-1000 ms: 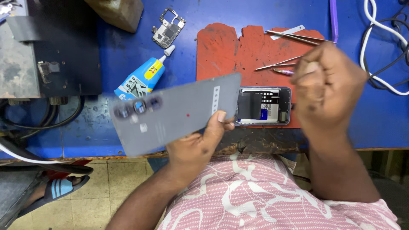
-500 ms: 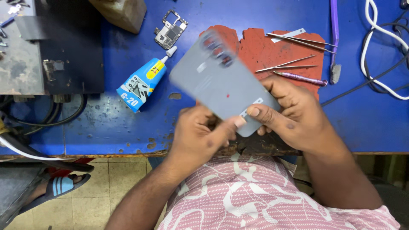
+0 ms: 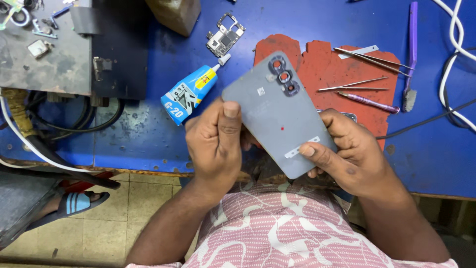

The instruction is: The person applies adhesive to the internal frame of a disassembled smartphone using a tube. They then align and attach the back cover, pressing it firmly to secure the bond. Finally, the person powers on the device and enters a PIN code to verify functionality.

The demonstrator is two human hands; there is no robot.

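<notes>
A grey phone back cover [image 3: 277,111] with three camera rings is held up over the blue workbench [image 3: 148,134], tilted with its camera end away from me. My left hand [image 3: 218,141] grips its left edge, thumb on the outer face. My right hand [image 3: 349,154] holds the lower right corner, thumb beside a small white sticker. Behind the cover, just above my right hand, a sliver of the phone body [image 3: 349,116] shows on the red mat [image 3: 357,99].
A blue glue tube [image 3: 191,94] lies left of the cover, a bare circuit board [image 3: 224,38] beyond it. Tweezers [image 3: 369,58], thin metal tools and a purple brush [image 3: 410,54] rest around the mat. Grey equipment [image 3: 54,49] and cables sit far left, white cable [image 3: 458,64] at right.
The cover swung from lying sideways in my left hand alone to standing camera end away. My right hand came down from above the mat and took hold of it.
</notes>
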